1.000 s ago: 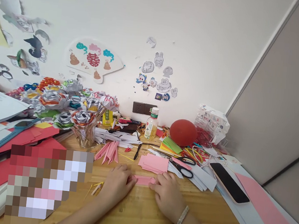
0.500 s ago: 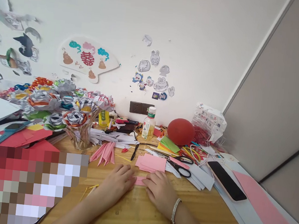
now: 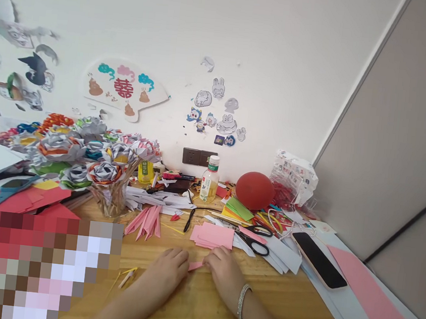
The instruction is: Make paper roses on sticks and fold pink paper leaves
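Between my two hands a narrow folded pink paper strip shows, slanting up toward the right over the tabletop. My left hand is closed on its left end, fingertips curled over it. The right end is in the closed fingers of my right hand, which has a silvery bracelet on its wrist. Both ends of the strip are hidden by the fingers. Just beyond lies a stack of pink paper sheets. Several folded pink paper pieces lie in a bunch to the left of that stack.
Black-handled scissors and a phone lie to the right. Behind are a bottle, a red balloon and green paper. Paper flowers stand in a cup at left. Part of the left foreground is pixelated.
The pink strip was lying level and looked wider; now it is narrower and tilted, its right end raised. My right hand has shifted slightly. The whole view has moved a little.
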A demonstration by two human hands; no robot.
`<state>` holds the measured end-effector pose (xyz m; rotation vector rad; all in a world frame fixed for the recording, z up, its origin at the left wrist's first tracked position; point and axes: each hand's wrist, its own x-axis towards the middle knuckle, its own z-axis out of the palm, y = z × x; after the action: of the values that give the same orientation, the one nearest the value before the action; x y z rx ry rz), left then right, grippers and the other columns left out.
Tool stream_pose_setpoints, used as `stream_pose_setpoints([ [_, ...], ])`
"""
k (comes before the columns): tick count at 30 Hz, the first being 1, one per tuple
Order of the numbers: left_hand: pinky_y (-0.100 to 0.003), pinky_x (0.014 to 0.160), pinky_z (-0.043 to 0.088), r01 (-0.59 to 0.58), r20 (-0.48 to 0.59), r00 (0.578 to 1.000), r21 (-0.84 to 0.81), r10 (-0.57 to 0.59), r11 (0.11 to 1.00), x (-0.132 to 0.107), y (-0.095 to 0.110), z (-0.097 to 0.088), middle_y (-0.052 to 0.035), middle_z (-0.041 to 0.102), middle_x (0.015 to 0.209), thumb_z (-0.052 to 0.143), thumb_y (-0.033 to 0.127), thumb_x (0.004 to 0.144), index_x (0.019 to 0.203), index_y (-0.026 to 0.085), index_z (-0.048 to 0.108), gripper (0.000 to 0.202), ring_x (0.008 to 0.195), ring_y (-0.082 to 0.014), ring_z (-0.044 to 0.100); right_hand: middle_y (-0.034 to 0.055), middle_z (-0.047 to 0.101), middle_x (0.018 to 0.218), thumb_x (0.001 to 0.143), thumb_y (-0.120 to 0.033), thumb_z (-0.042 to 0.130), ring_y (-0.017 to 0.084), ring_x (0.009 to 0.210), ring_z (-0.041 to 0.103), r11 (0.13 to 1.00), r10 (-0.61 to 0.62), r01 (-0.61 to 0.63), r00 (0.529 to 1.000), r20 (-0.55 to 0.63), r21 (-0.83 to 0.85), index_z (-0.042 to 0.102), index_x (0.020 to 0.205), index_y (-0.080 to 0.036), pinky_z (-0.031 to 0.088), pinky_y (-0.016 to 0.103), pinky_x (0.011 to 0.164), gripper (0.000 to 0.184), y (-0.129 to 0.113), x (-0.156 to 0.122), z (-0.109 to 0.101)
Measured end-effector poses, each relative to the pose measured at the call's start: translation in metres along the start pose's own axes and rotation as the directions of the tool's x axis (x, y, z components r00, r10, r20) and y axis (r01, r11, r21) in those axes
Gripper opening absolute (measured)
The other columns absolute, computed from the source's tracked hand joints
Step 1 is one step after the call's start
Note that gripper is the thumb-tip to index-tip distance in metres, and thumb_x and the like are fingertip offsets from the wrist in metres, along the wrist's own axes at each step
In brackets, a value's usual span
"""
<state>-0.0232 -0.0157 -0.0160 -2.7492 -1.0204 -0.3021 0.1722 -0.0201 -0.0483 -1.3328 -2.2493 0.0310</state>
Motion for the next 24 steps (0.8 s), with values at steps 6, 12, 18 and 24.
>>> stream_pose_setpoints([
  [6,-0.033,0.073,0.045,0.339,0.152,0.936,-0.142,-0.318,0.93,0.007,-0.001,-0.004,-0.0071,0.066,0.083,0.043,0.02,0.091,0.081,0.015,0.062,0.022,0.08,-0.0224,0.061,0.0029,0.061,0.088,0.088,-0.009,0.053,0.017,0.083,0.055,0.998,0.055,-0.055,0.998,0.004,0.01,0.064,0.09,-0.019,0.044,0.028,0.076,0.016,-0.002,0.002,-0.001],
  [12,-0.039,0.078,0.046,0.417,0.218,0.893,-0.066,-0.395,0.906,0.016,0.003,-0.007,-0.0118,0.069,0.09,0.041,0.02,0.091,0.088,0.013,0.065,0.025,0.089,-0.0275,0.063,0.0052,0.059,0.094,0.087,-0.013,0.054,0.019,0.085,0.054,0.991,0.043,-0.028,0.992,0.118,-0.129,0.066,0.1,-0.023,0.044,0.028,0.073,0.02,-0.012,0.004,-0.011],
  [18,-0.038,0.078,0.05,0.38,0.093,0.919,0.039,-0.382,0.924,0.01,0.004,-0.006,-0.0122,0.068,0.095,0.042,0.017,0.09,0.092,0.014,0.065,0.023,0.091,-0.0259,0.063,0.0081,0.051,0.128,0.084,-0.048,0.058,0.027,0.111,0.046,0.99,-0.03,0.058,0.978,0.209,-0.129,0.052,0.128,-0.033,0.039,0.041,0.092,0.046,-0.015,-0.001,-0.022],
  [24,-0.044,0.105,0.036,-0.001,0.064,0.998,-0.15,0.01,0.989,-0.008,0.01,0.002,-0.0202,0.037,0.143,0.04,0.052,0.091,0.137,0.009,0.038,0.063,0.132,-0.0292,0.035,0.0075,0.037,0.144,0.086,-0.051,0.054,0.028,0.123,0.036,0.992,0.007,0.02,0.977,0.212,-0.124,0.054,0.127,-0.029,0.028,0.045,0.103,0.047,-0.015,-0.003,-0.025],
])
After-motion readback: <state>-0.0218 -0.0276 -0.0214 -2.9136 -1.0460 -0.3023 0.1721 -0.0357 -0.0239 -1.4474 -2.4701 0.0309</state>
